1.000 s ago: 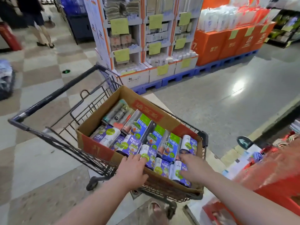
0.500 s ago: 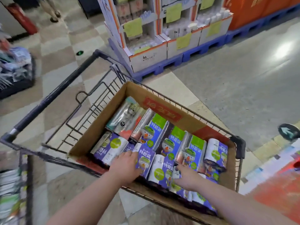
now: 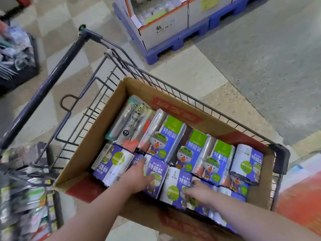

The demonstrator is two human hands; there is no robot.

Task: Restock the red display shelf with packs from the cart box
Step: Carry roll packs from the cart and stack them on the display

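Note:
An open cardboard box (image 3: 97, 136) sits in a wire shopping cart (image 3: 52, 79) and holds several purple-and-green packs with a cartoon figure, plus a silver pack (image 3: 128, 124) at the far left corner. My left hand (image 3: 139, 176) grips the left edge of a purple pack (image 3: 159, 171) in the near row, fingers tucked down beside it. Blurred by motion, my right hand (image 3: 199, 192) curls over the neighbouring white-and-purple pack (image 3: 174, 186). A blurred red surface at the right edge is the red display shelf (image 3: 298, 197).
White cartons on a blue pallet (image 3: 161, 54) stand beyond the cart. A dark bin of bagged goods (image 3: 19, 66) is at the far left. A rack of packets (image 3: 26, 197) crowds the lower left, touching the cart's side.
My view has tipped down and closer to the box. Both hands have gone from the box's near rim down onto the near-row packs and closed on them.

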